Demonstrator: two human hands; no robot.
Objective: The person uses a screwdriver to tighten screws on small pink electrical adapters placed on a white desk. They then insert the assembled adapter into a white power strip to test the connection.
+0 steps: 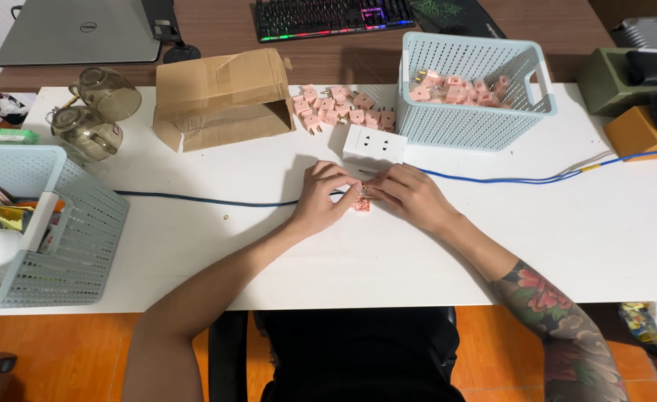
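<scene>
Two hands met near the middle of the white desk [492, 246] when I looked down through the head camera. My left hand [321, 197] curled its fingers inward, and my right hand [410, 197] came in from the other side; between their fingertips they pinched a small pink plug piece [361, 204] that rested on the desk surface. Both hands were closed narrowly on that piece, touching it from either side.

Just beyond the hands lay a white socket block [374, 144], with a blue cable [537, 179] running off to the right and a darker cable [194, 199] running off to the left. Farther back, a loose pile of pink plugs [340, 106] sat between a torn cardboard box [220, 97] on the left and a pale blue basket [477, 119] on the right, which held more of the same pink pieces. At the near left edge stood another pale blue basket [83, 246] with mixed contents I could not make out. Two glass cups [94, 112] lay on their sides at the far left. Beyond the desk, on a brown table, I saw a closed laptop [83, 30] and a backlit keyboard [328, 16].
</scene>
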